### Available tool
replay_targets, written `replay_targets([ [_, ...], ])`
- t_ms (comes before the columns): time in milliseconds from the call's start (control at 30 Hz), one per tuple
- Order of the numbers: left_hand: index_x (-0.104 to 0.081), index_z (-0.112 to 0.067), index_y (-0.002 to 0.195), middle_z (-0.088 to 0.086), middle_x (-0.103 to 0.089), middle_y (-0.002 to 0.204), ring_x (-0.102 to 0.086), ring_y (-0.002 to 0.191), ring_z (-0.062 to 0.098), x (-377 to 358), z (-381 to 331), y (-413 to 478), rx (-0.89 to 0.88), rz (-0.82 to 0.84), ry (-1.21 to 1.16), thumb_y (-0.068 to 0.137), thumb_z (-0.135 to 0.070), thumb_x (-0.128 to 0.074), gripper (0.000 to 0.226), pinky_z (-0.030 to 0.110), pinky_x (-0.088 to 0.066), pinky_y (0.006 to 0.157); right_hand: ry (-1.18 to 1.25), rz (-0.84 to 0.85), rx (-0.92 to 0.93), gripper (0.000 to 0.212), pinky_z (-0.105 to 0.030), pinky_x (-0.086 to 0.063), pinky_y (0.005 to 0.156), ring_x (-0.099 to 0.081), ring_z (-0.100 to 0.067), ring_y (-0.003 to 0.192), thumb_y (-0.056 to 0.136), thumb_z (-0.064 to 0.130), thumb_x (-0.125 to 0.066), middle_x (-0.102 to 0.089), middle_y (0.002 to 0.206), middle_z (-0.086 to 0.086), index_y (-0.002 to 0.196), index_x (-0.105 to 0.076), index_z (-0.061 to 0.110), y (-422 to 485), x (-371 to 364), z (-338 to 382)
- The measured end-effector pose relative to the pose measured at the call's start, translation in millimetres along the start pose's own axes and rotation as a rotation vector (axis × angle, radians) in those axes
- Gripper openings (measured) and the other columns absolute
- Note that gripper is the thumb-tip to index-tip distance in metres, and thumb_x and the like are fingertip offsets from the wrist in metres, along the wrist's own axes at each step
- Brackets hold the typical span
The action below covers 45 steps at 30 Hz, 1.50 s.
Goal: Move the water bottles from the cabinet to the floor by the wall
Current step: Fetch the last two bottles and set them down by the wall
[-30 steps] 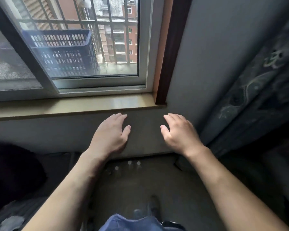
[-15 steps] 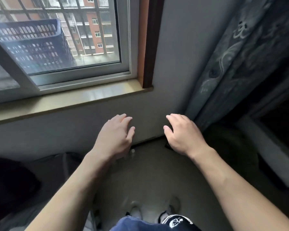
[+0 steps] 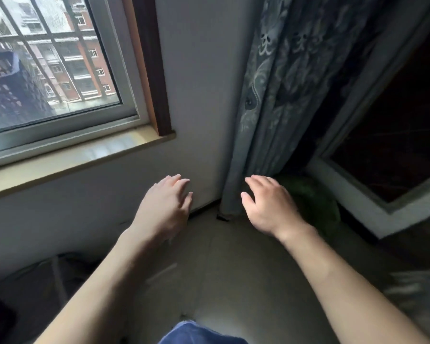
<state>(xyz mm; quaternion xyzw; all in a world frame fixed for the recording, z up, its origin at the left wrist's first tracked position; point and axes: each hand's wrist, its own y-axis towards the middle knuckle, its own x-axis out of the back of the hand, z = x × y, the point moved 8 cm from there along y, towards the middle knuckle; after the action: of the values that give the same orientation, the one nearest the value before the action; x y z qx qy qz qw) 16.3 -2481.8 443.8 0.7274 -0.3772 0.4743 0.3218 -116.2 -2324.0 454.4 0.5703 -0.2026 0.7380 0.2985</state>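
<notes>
I am looking at a window (image 3: 60, 70) with a pale sill (image 3: 72, 160) running under it and dark wooden trim (image 3: 154, 70) edging its right side. A blue crate (image 3: 8, 90) is sitting outside the glass, by the window's left edge. A patterned curtain (image 3: 283, 95) is hanging right of the trim, with something green (image 3: 318, 202) lying at its foot.

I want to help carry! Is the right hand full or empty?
Empty. The right hand hangs open above the floor, fingers spread and relaxed, nothing in it.
</notes>
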Motion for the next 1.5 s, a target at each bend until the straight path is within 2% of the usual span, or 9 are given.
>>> replay_targets([
  [233, -0.063, -0.009, 0.109, 0.007, -0.063, 0.116, -0.055, 0.111, 0.028, -35.7, -117.8, -13.3, -0.122, 0.037, -0.011, 0.088, -0.032, -0.044, 0.037, 0.038, -0.047, 0.091, 0.024, -0.047, -0.12, 0.046, -0.035, -0.029, 0.112, -0.038, -0.023, 0.134, 0.097, 0.031, -0.044, -0.048, 0.143, -0.006, 0.137, -0.048, 0.01, -79.6, 34.2, -103.6],
  [400, -0.062, -0.01, 0.106, 0.005, -0.062, 0.115, -0.054, 0.112, 0.025, -66.7, -208.1, -35.1, -0.214, 0.058, -0.01, 0.087, -0.032, -0.045, 0.033, 0.034, -0.044, 0.093, 0.05, -0.066, -0.197, 0.048, -0.034, -0.024, 0.116, -0.033, -0.022, 0.137, 0.098, 0.032, -0.042, -0.044, 0.147, -0.007, 0.141, -0.044, 0.01, -150.0, 50.0, -179.6],
  [567, -0.059, -0.015, 0.106, 0.0, -0.061, 0.115, -0.053, 0.114, 0.022, -103.9, -298.4, -63.8, -0.307, 0.119, -0.03, 0.086, -0.044, -0.027, 0.048, 0.035, -0.044, 0.096, 0.023, -0.079, -0.283, 0.05, -0.032, -0.023, 0.115, -0.032, -0.02, 0.139, 0.099, 0.034, -0.039, -0.041, 0.149, -0.006, 0.143, -0.041, 0.011, -223.8, 69.3, -251.6],
  [733, -0.056, -0.017, 0.097, 0.0, -0.061, 0.106, -0.057, 0.107, 0.024, -130.0, -375.1, -94.3, -0.404, 0.178, -0.037, 0.092, -0.034, -0.037, 0.026, 0.037, -0.048, 0.09, 0.017, -0.082, -0.385, 0.051, -0.033, -0.025, 0.113, -0.033, -0.019, 0.139, 0.1, 0.038, -0.035, -0.039, 0.15, -0.003, 0.144, -0.039, 0.013, -291.0, 85.0, -310.5],
  [833, -0.061, -0.013, 0.115, 0.002, -0.061, 0.123, -0.054, 0.119, 0.024, -141.0, -414.2, -104.0, -0.472, 0.182, -0.028, 0.092, -0.036, -0.036, 0.041, 0.037, -0.045, 0.099, 0.033, -0.091, -0.443, 0.051, -0.036, -0.027, 0.114, -0.033, -0.02, 0.138, 0.1, 0.038, -0.034, -0.039, 0.15, -0.003, 0.145, -0.038, 0.013, -323.2, 94.6, -337.6],
  [933, -0.055, -0.014, 0.133, 0.003, -0.054, 0.139, -0.045, 0.133, 0.023, -150.6, -447.1, -106.6, -0.512, 0.186, -0.041, 0.09, -0.044, -0.027, 0.059, 0.038, -0.039, 0.109, -0.016, -0.107, -0.485, 0.048, -0.036, -0.03, 0.11, -0.039, -0.024, 0.133, 0.1, 0.036, -0.035, -0.045, 0.145, -0.006, 0.141, -0.042, 0.012, -348.4, 104.9, -359.6],
  [1167, -0.048, -0.016, 0.14, 0.003, -0.048, 0.146, -0.038, 0.139, 0.022, -184.9, -518.3, -105.0, -0.609, 0.214, -0.056, 0.098, -0.034, -0.041, 0.046, 0.037, -0.031, 0.115, -0.064, -0.125, -0.568, 0.046, -0.034, -0.031, 0.108, -0.042, -0.024, 0.131, 0.1, 0.033, -0.037, -0.048, 0.142, -0.006, 0.139, -0.046, 0.01, -388.3, 119.5, -415.7],
  [1367, -0.049, -0.016, 0.138, 0.003, -0.052, 0.14, -0.043, 0.133, 0.023, -228.2, -587.1, -89.4, -0.683, 0.269, -0.086, 0.094, -0.037, -0.032, 0.052, 0.039, -0.035, 0.111, -0.102, -0.132, -0.649, 0.042, -0.036, -0.04, 0.1, -0.051, -0.025, 0.118, 0.097, 0.031, -0.036, -0.058, 0.129, -0.007, 0.128, -0.056, 0.012, -409.4, 124.0, -486.0],
  [1500, -0.059, -0.01, 0.123, 0.008, -0.057, 0.129, -0.048, 0.124, 0.027, -257.8, -640.7, -74.0, -0.693, 0.297, -0.086, 0.096, -0.029, -0.04, 0.037, 0.037, -0.038, 0.104, -0.111, -0.099, -0.69, 0.039, -0.037, -0.039, 0.1, -0.049, -0.024, 0.118, 0.098, 0.032, -0.035, -0.057, 0.128, -0.006, 0.123, -0.056, 0.012, -414.6, 133.7, -539.8],
])
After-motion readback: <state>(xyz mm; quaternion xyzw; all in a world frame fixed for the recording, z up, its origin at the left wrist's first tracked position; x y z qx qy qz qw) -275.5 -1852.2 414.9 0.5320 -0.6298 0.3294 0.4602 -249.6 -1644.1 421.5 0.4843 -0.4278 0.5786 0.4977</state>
